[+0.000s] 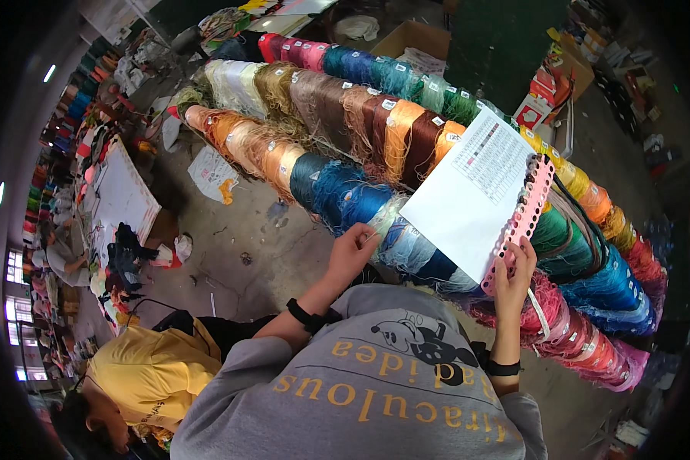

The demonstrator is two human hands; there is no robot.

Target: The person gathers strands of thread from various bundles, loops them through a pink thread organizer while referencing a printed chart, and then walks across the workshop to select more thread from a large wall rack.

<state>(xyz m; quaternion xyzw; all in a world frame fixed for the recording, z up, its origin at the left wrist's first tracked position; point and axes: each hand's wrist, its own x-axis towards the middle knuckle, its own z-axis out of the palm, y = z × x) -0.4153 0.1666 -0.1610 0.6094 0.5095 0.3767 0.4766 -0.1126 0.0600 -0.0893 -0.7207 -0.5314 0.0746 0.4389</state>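
My left hand [353,250] is closed in a pinch at the pale green thread [388,218] of the nearest row, some strands between its fingertips. Beside that skein hang deep blue thread [360,201] and light blue thread [408,244]. With my right hand [514,280] I grip the lower end of a pink strip with holes [530,211], dark thread ends showing along its edge. A white sheet of paper [452,207] with a printed table lies against the strip, resting over the rows of thread. Part of the rows is hidden under the sheet.
Long rows of coloured skeins, orange [241,138], brown [322,96] and pink [575,330], run diagonally ahead. A person in a yellow top [149,368] is at lower left. A white-topped table [126,203] stands left, and a cardboard box [414,42] at the back.
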